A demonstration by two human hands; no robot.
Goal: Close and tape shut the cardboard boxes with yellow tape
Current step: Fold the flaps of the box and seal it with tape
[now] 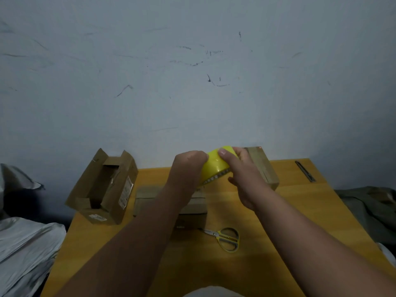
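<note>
Two bare forearms are seen, with no sleeves, watches, bands or rings shown on them. The left hand [188, 168] and the right hand [244, 179] are uncovered, no gloves being worn, and a short, unpainted thumbnail is shown on the right hand. A strip of pale garment [212, 292] is seen at the near edge.

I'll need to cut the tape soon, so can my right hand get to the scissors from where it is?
Probably yes: the scissors lie uncovered on the table, but the right hand grips the tape roll and must first let go.
</note>
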